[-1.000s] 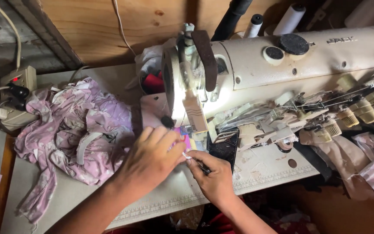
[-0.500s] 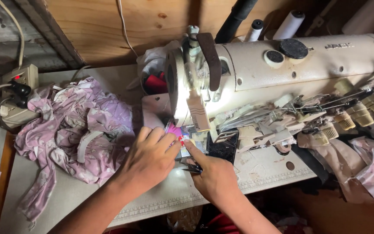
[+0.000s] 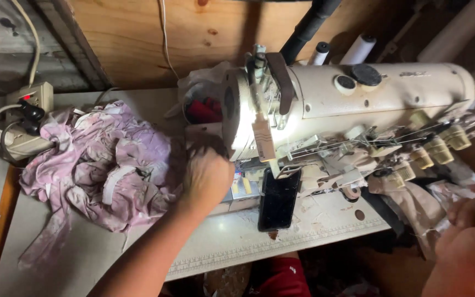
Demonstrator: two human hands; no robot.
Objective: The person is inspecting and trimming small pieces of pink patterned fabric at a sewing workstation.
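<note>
**Hand at the needle end of a sewing machine**

Left hand (image 3: 207,179) sits under the lit head of the cream sewing machine (image 3: 353,104), at the needle end, its back turned to the camera. The fingers are curled in toward the machine and hidden, so I cannot tell whether they pinch anything. Just beside it on the left lies a crumpled heap of pink cloth (image 3: 105,170), touching the wrist. A black phone (image 3: 279,199) rests upright against the machine bed, just right of the hand. Right hand (image 3: 468,247) is well apart, blurred in the lower right corner close to the camera; its fingers look loosely bent and hold nothing visible. Thread cones (image 3: 438,148) line the machine's right side. A power strip (image 3: 26,118) sits on the table (image 3: 232,242) at the far left.
</note>
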